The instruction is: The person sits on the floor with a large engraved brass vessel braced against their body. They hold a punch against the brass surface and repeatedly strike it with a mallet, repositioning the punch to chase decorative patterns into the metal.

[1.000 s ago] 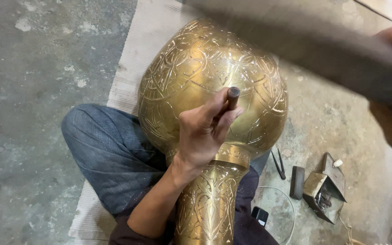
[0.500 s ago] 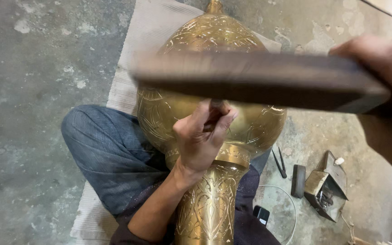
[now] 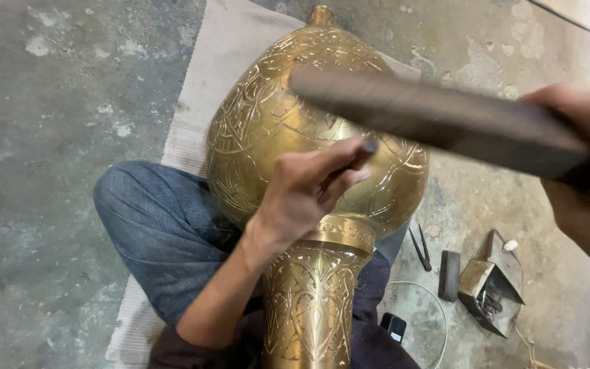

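A large engraved brass vase point(image 3: 274, 123) lies across my lap, its round belly away from me and its patterned neck point(image 3: 312, 307) toward me. My left hand point(image 3: 305, 188) rests on the belly and pinches a small dark chisel point(image 3: 369, 146) against the metal. My right hand point(image 3: 582, 171), at the right edge, grips a long dark wooden bar point(image 3: 438, 119) raised over the vase, its far end hanging above the chisel.
A pale ribbed cloth point(image 3: 199, 116) lies under the vase on the concrete floor. To the right lie thin metal tools point(image 3: 419, 247), a dark block point(image 3: 448, 275), a small open metal box point(image 3: 493, 283) and a thin white wire loop point(image 3: 438, 307). My jeans-clad knee point(image 3: 151, 225) sits left.
The wooden bar swung down across the vase toward the chisel, then shifted right and lifted a little. My left hand stayed on the vase with the chisel.
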